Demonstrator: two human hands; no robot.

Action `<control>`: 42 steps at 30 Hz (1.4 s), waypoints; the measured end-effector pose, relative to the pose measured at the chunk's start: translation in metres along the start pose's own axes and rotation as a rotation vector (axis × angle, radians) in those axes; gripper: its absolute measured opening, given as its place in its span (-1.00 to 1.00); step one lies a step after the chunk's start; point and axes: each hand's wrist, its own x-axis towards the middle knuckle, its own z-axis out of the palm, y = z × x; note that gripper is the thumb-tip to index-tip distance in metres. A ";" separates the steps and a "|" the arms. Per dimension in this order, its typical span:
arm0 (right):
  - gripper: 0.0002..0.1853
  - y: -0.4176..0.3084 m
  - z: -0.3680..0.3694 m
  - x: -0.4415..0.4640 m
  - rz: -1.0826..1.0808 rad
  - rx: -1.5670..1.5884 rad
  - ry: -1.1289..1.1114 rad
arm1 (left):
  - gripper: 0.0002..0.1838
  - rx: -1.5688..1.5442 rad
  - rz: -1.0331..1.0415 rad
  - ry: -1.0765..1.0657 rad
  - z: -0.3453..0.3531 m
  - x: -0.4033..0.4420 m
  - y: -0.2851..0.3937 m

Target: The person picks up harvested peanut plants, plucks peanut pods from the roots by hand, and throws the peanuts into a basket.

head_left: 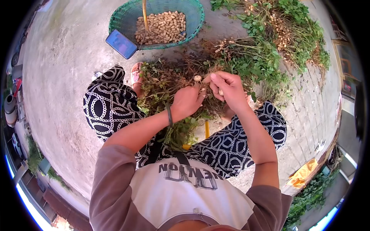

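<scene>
My left hand [187, 101], with a dark band at the wrist, is closed around part of a peanut plant [162, 82] between my knees. A pale peanut [197, 78] shows at its fingertips. Right beside it, my right hand [228, 86] is closed, thumb and forefinger pinched near the plant's roots. Another peanut [221, 92] peeks out from its curled fingers. Leaves and thin brown roots spread beneath both hands, and the ends of the fingers are partly hidden.
Ahead stands a green woven basket [198, 29] holding many peanuts [163, 27], with a phone [121, 44] at its near left rim. Pulled peanut plants [266, 57] are heaped at front right. A yellow bag [302, 175] lies on the concrete at lower right.
</scene>
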 end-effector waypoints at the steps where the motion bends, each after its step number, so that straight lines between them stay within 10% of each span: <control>1: -0.73 0.002 0.010 0.002 -0.120 -0.292 0.060 | -0.70 0.039 0.016 0.000 0.002 -0.001 0.000; 6: -0.68 0.008 0.020 -0.001 0.054 -1.261 -0.060 | -0.71 0.231 0.188 -0.082 0.010 -0.011 -0.003; 19: -0.73 0.008 0.008 -0.006 0.312 -1.347 -0.392 | -0.72 0.222 0.173 -0.159 0.016 -0.026 0.009; 22: -0.76 0.022 0.001 -0.011 0.048 -1.091 -0.278 | -0.73 0.203 0.194 -0.194 0.027 -0.031 0.000; 30: -0.81 -0.014 0.024 0.023 0.165 -0.033 -0.230 | -0.60 0.152 0.113 -0.050 0.055 -0.011 -0.056; 35: -0.38 -0.041 0.036 0.135 0.147 -0.170 -0.078 | 0.02 0.401 0.196 -0.329 0.030 -0.019 -0.039; 38: -0.38 -0.047 0.037 0.175 -0.304 -0.872 0.177 | 0.04 0.636 0.282 -0.591 0.042 -0.029 -0.056; 42: -0.59 -0.010 -0.007 0.162 -0.187 -1.070 0.133 | -0.10 0.870 0.385 -0.869 0.043 -0.035 -0.058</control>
